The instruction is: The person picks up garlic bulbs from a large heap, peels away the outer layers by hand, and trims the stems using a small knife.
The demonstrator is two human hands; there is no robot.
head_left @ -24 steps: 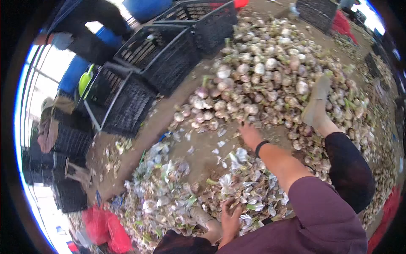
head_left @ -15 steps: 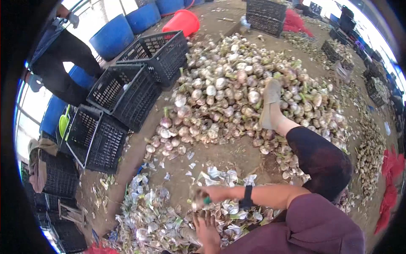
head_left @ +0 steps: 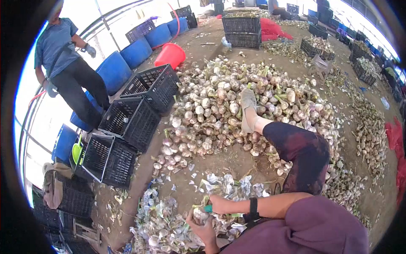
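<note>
Low in the middle of the head view, my left hand (head_left: 204, 230) is curled around a garlic bulb (head_left: 200, 214) with its stem pointing up. My right hand (head_left: 220, 204) is closed on a small green-handled tool (head_left: 207, 208), held right against the bulb's stem side; its working end is hidden. Beneath both hands spread loose garlic skins (head_left: 165, 220). In front lies a big heap of garlic bulbs (head_left: 220, 106), some with green stems, and my shoe (head_left: 248, 109) rests on it.
Black plastic crates (head_left: 129, 120) line the left, beside blue barrels (head_left: 113, 73) and a red bucket (head_left: 171, 56). A gloved person (head_left: 63, 51) stands behind them. Stacked crates (head_left: 242, 31) and red netting (head_left: 274, 29) are farther back. More garlic (head_left: 368, 135) lies to the right.
The view has tilted up and shifted, showing more of the standing person. My left hand, earlier spread below the right, now wraps the garlic bulb. The green handle shows more clearly.
</note>
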